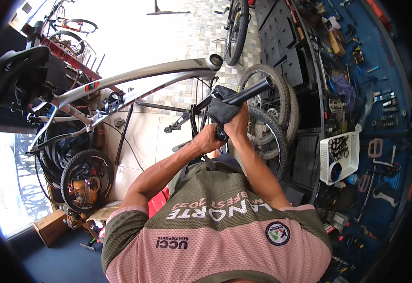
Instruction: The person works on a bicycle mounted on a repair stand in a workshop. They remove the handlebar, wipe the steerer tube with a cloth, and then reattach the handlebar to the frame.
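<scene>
In front of my chest, a dark cloth is bunched against a black bicycle fork, whose bare steerer tube points up to the right. My right hand is closed on the cloth, just below the tube. Lower and to the left, my left hand has its fingers curled around the cloth's dark lower end; exactly what lies inside the grip is hidden. A silver bicycle frame stretches to the left, its open head tube standing apart from the fork.
Loose bicycle wheels lean on the right beside black drawers. A white basket of small parts sits on the tool-covered blue bench. Another wheel stands at lower left, near a cardboard box.
</scene>
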